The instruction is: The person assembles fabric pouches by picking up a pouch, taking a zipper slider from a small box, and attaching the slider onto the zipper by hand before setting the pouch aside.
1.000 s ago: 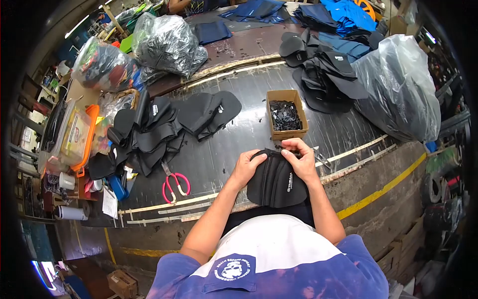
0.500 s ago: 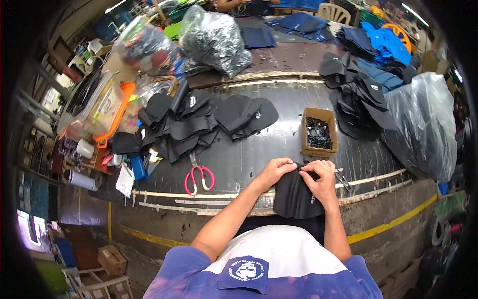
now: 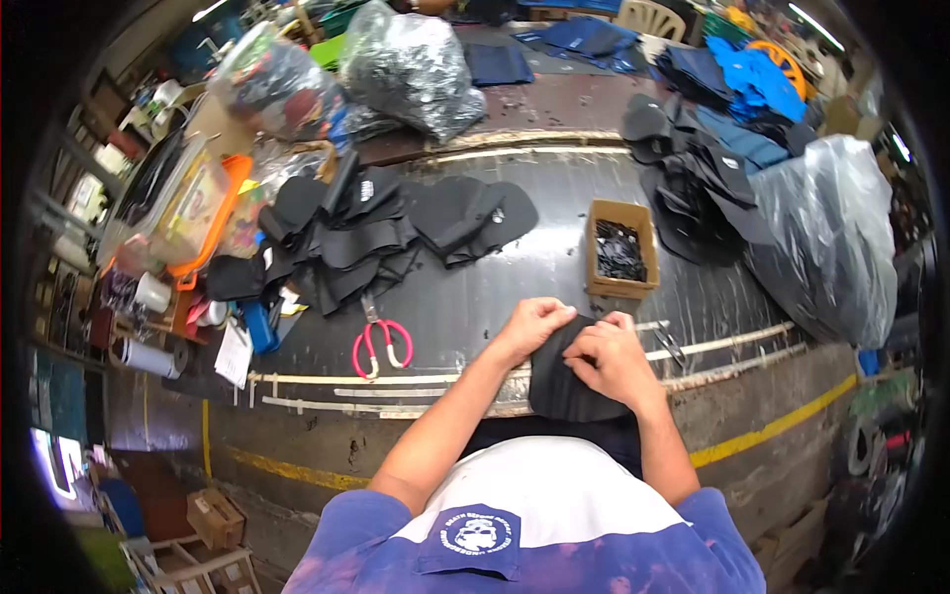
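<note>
A black fabric piece (image 3: 566,388) hangs from both hands at the table's front edge. My left hand (image 3: 534,327) pinches its top edge, fingers closed. My right hand (image 3: 606,358) lies over its upper right part with curled fingers closed on it. Just beyond the hands is a cardboard box (image 3: 621,289) holding small black parts (image 3: 619,249). Scissors with pink handles (image 3: 382,348) lie to the left on the table. A small metal tool (image 3: 673,345) rests right of my right hand.
Black fabric pieces (image 3: 341,243) are piled on the left, with another pile (image 3: 693,188) at the right. A clear plastic bag (image 3: 831,243) stands at the right edge. An orange-rimmed container (image 3: 223,223) is at the left. Blue pieces (image 3: 757,84) lie farther back.
The fabric piece was first spread between both hands with white lettering showing; now it hangs folded and the lettering is hidden. My right hand has moved down over it. The camera view has shifted.
</note>
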`<action>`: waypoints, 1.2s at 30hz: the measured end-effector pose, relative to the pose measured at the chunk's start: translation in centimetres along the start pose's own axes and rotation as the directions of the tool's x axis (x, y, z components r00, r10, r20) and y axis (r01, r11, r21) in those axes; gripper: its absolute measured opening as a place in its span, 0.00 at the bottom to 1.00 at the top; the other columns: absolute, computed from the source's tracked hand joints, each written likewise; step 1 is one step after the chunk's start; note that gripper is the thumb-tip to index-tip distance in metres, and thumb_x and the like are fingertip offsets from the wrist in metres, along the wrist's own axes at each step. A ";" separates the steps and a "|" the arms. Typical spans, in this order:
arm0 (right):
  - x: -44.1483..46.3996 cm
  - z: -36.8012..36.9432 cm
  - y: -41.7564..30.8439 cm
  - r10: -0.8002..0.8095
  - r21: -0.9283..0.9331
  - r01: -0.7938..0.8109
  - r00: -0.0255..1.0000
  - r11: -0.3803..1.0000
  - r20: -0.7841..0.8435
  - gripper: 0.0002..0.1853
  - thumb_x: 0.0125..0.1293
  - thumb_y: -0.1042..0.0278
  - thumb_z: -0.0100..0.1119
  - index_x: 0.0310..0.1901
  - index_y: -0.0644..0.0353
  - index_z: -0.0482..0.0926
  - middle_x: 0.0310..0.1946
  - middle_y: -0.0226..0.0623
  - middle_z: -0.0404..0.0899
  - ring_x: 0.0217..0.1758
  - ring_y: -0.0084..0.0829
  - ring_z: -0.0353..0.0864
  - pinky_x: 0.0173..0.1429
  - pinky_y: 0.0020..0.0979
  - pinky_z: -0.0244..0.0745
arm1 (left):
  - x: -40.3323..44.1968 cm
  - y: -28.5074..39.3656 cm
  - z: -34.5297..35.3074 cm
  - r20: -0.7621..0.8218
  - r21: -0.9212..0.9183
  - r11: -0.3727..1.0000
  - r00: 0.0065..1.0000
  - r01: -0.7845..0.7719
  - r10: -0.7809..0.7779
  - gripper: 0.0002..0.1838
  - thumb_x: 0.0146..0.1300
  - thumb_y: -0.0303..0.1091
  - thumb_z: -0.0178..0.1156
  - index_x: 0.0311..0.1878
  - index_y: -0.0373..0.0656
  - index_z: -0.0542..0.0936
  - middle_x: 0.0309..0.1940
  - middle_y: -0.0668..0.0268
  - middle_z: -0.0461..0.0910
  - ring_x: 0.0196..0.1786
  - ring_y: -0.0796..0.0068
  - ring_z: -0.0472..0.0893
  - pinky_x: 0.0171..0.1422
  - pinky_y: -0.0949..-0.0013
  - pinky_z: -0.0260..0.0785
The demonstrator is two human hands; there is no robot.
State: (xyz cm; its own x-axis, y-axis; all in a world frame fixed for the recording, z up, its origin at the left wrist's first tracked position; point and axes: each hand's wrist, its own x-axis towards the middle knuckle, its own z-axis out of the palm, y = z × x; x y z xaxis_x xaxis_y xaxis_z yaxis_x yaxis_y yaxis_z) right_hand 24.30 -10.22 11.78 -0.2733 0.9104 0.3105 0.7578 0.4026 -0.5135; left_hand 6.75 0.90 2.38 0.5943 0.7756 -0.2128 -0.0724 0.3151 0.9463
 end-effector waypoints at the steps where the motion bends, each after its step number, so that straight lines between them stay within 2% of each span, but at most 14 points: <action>1: 0.0 0.1 -0.2 -0.024 0.015 0.024 0.999 1.000 0.029 0.08 0.57 0.70 0.77 0.38 0.55 0.87 0.34 0.31 0.86 0.43 0.36 0.84 0.64 0.42 0.66 | 0.2 0.1 -0.1 0.027 0.000 1.000 1.000 0.008 -0.008 0.11 0.76 0.40 0.68 0.39 0.43 0.87 0.33 0.76 0.84 0.36 0.87 0.79 0.43 0.75 0.73; 3: 0.6 -0.2 -1.5 -0.032 0.025 0.031 0.998 0.999 0.053 0.08 0.58 0.69 0.77 0.39 0.55 0.88 0.35 0.31 0.86 0.43 0.36 0.84 0.64 0.42 0.66 | 0.3 0.4 -0.7 -0.021 -0.067 0.998 1.000 -0.010 0.009 0.11 0.76 0.42 0.68 0.42 0.44 0.87 0.35 0.74 0.86 0.35 0.85 0.80 0.42 0.74 0.75; 5: 1.3 -3.5 -4.6 -0.026 0.264 0.080 0.979 0.961 -0.201 0.12 0.58 0.68 0.78 0.44 0.56 0.89 0.34 0.31 0.85 0.45 0.36 0.83 0.61 0.41 0.70 | 0.3 0.5 -1.3 -0.009 -0.128 0.991 1.000 0.025 -0.027 0.11 0.76 0.42 0.69 0.42 0.44 0.86 0.34 0.74 0.86 0.35 0.85 0.81 0.42 0.75 0.75; 7: 0.9 -9.4 -8.2 -0.048 0.552 0.108 0.991 0.827 -0.122 0.14 0.60 0.67 0.78 0.48 0.56 0.89 0.33 0.30 0.83 0.37 0.33 0.82 0.53 0.40 0.75 | 0.1 0.7 -1.6 -0.020 -0.236 0.968 0.996 0.083 -0.090 0.11 0.76 0.42 0.69 0.43 0.44 0.86 0.34 0.74 0.86 0.34 0.85 0.81 0.42 0.76 0.75; 8: 0.5 -11.2 -9.4 -0.031 0.551 0.098 0.991 0.829 -0.130 0.14 0.60 0.67 0.78 0.48 0.56 0.89 0.33 0.30 0.83 0.37 0.33 0.82 0.53 0.40 0.75 | 0.0 0.7 -1.5 -0.005 -0.230 0.968 0.995 0.096 -0.100 0.11 0.76 0.42 0.69 0.43 0.44 0.86 0.34 0.74 0.86 0.34 0.85 0.81 0.42 0.76 0.75; 9: 0.3 -12.6 -10.6 -0.235 0.701 0.311 0.950 0.641 -0.207 0.12 0.64 0.66 0.76 0.48 0.56 0.89 0.31 0.30 0.83 0.32 0.31 0.79 0.50 0.39 0.75 | -0.1 0.8 -1.5 -0.007 -0.222 0.969 0.994 0.108 -0.112 0.11 0.76 0.42 0.69 0.43 0.44 0.86 0.34 0.74 0.86 0.34 0.85 0.82 0.42 0.76 0.75; 11: -0.1 -14.7 -12.5 -0.524 0.809 0.582 0.714 0.077 -0.464 0.08 0.71 0.64 0.73 0.48 0.54 0.89 0.28 0.29 0.83 0.20 0.28 0.73 0.43 0.37 0.75 | -0.2 0.9 -1.3 -0.013 -0.208 0.970 0.991 0.124 -0.130 0.11 0.76 0.43 0.69 0.43 0.45 0.86 0.34 0.73 0.87 0.34 0.85 0.82 0.42 0.75 0.76; 14: 0.7 -16.0 -14.7 -0.651 0.800 0.600 0.600 -0.020 -0.466 0.14 0.78 0.63 0.62 0.61 0.41 0.87 0.34 0.32 0.85 0.26 0.23 0.75 0.42 0.32 0.68 | -0.1 1.1 -1.0 -0.003 -0.183 0.974 0.990 0.135 -0.138 0.12 0.76 0.43 0.69 0.43 0.45 0.86 0.34 0.74 0.86 0.34 0.85 0.81 0.42 0.75 0.76; 19: 1.5 -15.4 -16.6 -0.626 0.816 0.573 0.608 -0.080 -0.489 0.12 0.74 0.62 0.68 0.56 0.40 0.90 0.29 0.27 0.78 0.22 0.23 0.65 0.39 0.31 0.62 | -0.1 0.8 -1.0 -0.019 -0.152 0.982 0.994 0.108 -0.112 0.12 0.77 0.43 0.68 0.42 0.45 0.86 0.33 0.75 0.86 0.34 0.86 0.81 0.42 0.75 0.75; 22: 2.6 -15.5 -17.2 -0.636 0.876 0.460 0.636 -0.142 -0.437 0.12 0.79 0.65 0.60 0.59 0.43 0.88 0.28 0.26 0.76 0.21 0.23 0.62 0.36 0.31 0.62 | 0.1 0.6 -1.3 0.003 -0.152 0.981 0.993 0.119 -0.120 0.12 0.77 0.43 0.68 0.43 0.45 0.85 0.34 0.76 0.85 0.34 0.87 0.80 0.43 0.76 0.74; 30: 2.1 -13.8 -13.6 -0.544 0.766 0.623 0.593 -0.158 -0.594 0.08 0.74 0.61 0.69 0.46 0.54 0.90 0.24 0.30 0.82 0.21 0.27 0.74 0.44 0.37 0.75 | -1.0 0.5 -1.7 0.090 -0.282 0.957 0.995 0.065 -0.042 0.11 0.80 0.44 0.64 0.46 0.47 0.83 0.36 0.78 0.83 0.38 0.89 0.78 0.47 0.77 0.73; 32: 1.8 -11.8 -11.0 -0.297 0.652 0.748 0.655 0.125 -0.695 0.09 0.69 0.62 0.72 0.45 0.56 0.90 0.20 0.30 0.79 0.22 0.27 0.75 0.45 0.37 0.74 | -1.9 1.1 -1.5 0.104 -0.300 0.953 0.994 0.048 -0.017 0.11 0.81 0.44 0.63 0.46 0.47 0.82 0.37 0.79 0.83 0.40 0.89 0.78 0.49 0.78 0.72; 34: 0.8 -13.3 -8.8 -0.116 0.508 0.320 0.913 0.800 -0.392 0.16 0.59 0.62 0.79 0.46 0.59 0.89 0.27 0.33 0.84 0.31 0.31 0.82 0.47 0.39 0.75 | -2.8 2.2 -1.2 0.143 -0.235 0.972 0.988 -0.022 0.057 0.11 0.82 0.43 0.62 0.46 0.46 0.82 0.40 0.77 0.84 0.44 0.89 0.77 0.53 0.77 0.71; 36: 1.6 -10.9 -6.2 0.066 0.442 0.080 0.950 0.893 -0.304 0.19 0.54 0.62 0.81 0.44 0.61 0.87 0.38 0.35 0.87 0.41 0.39 0.85 0.51 0.39 0.75 | -3.7 3.6 -0.7 0.158 -0.202 0.977 0.983 -0.062 0.095 0.11 0.82 0.43 0.62 0.46 0.45 0.82 0.41 0.77 0.84 0.46 0.89 0.77 0.55 0.77 0.71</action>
State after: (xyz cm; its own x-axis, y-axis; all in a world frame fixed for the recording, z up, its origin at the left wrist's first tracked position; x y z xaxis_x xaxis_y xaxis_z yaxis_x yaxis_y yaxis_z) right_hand 25.63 -12.27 24.23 -0.0299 0.8628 0.5046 0.3933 0.4743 -0.7877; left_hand 3.74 -0.50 6.44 0.7041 0.7055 -0.0805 -0.2695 0.3704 0.8889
